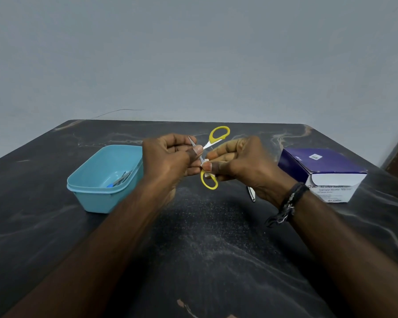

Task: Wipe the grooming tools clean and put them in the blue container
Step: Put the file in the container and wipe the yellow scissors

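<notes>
Small scissors with yellow handles (219,133) are held up over the dark table, their blades spread apart. My left hand (168,157) pinches the scissors near the blades. My right hand (241,161) pinches a small white wipe (205,162) against the lower blade, just above the lower yellow loop. The blue container (94,193) sits on the table to the left of my hands; a few metal tools (122,178), one with a blue tip, lie inside it. A metal tool (251,193) lies on the table, partly hidden under my right wrist.
A purple and white box of alcohol swabs (324,174) stands on the right of the dark marbled table (205,249). A grey wall rises behind the table's far edge. A dark bracelet is on my right wrist.
</notes>
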`<state>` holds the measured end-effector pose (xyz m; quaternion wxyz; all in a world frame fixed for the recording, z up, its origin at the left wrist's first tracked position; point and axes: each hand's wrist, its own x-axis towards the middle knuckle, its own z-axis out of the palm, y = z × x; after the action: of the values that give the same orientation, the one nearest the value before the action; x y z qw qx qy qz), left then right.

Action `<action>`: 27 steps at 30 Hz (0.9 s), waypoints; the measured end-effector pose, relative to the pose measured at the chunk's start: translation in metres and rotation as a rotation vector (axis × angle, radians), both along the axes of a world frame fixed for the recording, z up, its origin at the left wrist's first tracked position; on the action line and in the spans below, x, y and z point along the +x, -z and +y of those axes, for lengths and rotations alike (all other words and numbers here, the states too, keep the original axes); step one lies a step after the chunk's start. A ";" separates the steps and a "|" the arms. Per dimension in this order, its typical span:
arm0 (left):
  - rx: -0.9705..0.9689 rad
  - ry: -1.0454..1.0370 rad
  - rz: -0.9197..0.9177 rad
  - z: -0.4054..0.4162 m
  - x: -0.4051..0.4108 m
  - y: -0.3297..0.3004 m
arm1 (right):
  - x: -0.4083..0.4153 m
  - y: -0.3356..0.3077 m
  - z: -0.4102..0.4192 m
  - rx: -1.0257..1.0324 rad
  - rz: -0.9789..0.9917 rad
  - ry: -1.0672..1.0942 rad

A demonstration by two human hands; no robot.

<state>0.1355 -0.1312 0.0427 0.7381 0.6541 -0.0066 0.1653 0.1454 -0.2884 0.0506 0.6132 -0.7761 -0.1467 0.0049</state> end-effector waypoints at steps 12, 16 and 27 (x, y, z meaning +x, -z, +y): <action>-0.026 -0.015 0.010 -0.002 -0.001 0.001 | -0.002 -0.004 -0.004 -0.043 0.044 -0.024; -0.021 -0.008 0.014 -0.002 -0.002 0.000 | -0.001 0.001 0.001 0.011 0.035 0.013; -0.084 0.032 0.074 -0.002 -0.001 -0.002 | -0.001 0.000 -0.001 0.040 0.048 0.015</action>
<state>0.1349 -0.1333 0.0452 0.7671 0.6280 0.0170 0.1295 0.1446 -0.2889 0.0506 0.6318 -0.7646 -0.1262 0.0160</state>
